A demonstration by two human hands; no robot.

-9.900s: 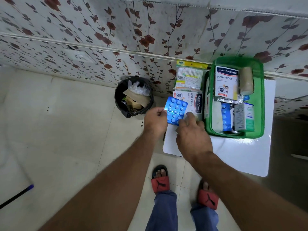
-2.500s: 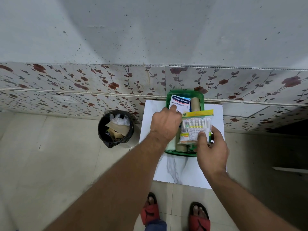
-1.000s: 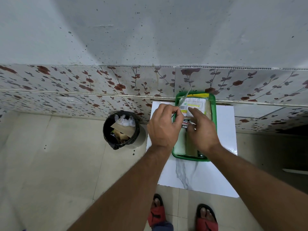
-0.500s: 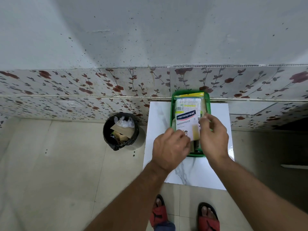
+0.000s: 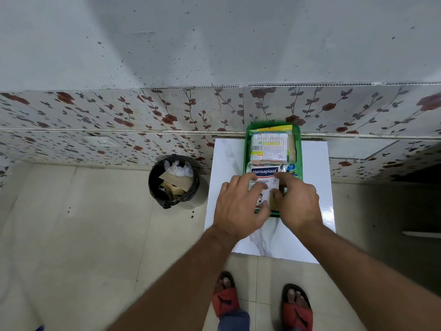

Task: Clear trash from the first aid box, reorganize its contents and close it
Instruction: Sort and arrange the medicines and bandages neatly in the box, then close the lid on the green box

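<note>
The green first aid box (image 5: 299, 149) stands open on a white marble-pattern table (image 5: 224, 163) against the wall. A clear pack of cotton swabs (image 5: 268, 146) lies across its far half. A white Hansaplast plaster box (image 5: 264, 177) lies on top of the near half. My left hand (image 5: 239, 209) rests on that plaster box's left side, fingers spread. From the right, my right hand (image 5: 298, 204) presses fingers against the same box. Items underneath are mostly hidden; a foil strip (image 5: 285, 167) peeks out.
A black bin (image 5: 174, 181) lined with a bag holds cardboard and plastic scraps on the tiled floor left of the table. A floral-tiled wall runs right behind the box. My feet in red sandals (image 5: 226, 302) stand in front of the table.
The swab pack went into the far half of the box. The Hansaplast box has been lowered flat onto the near half, and both hands slid toward me onto it.
</note>
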